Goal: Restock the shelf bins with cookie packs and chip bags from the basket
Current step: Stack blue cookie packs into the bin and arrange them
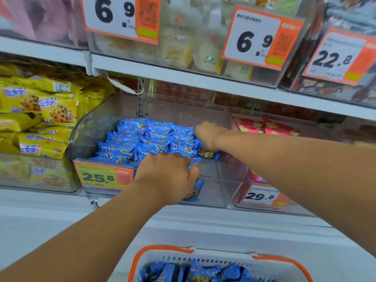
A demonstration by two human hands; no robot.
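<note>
A clear plastic shelf bin holds a pile of blue cookie packs. My left hand reaches over the bin's front edge, its fingers curled round blue packs at the front of the pile. My right hand is deeper in the bin, at the pile's right side, curled against the packs; what its fingers hold is hidden. One loose blue pack lies low in the bin behind the front wall. Below, a white basket with orange handles holds more blue packs.
Yellow cookie packs fill the bin to the left. Pink packs lie in the bin to the right. Price tags hang on the bin fronts. A shelf of other goods runs above. A white ledge sits below the bins.
</note>
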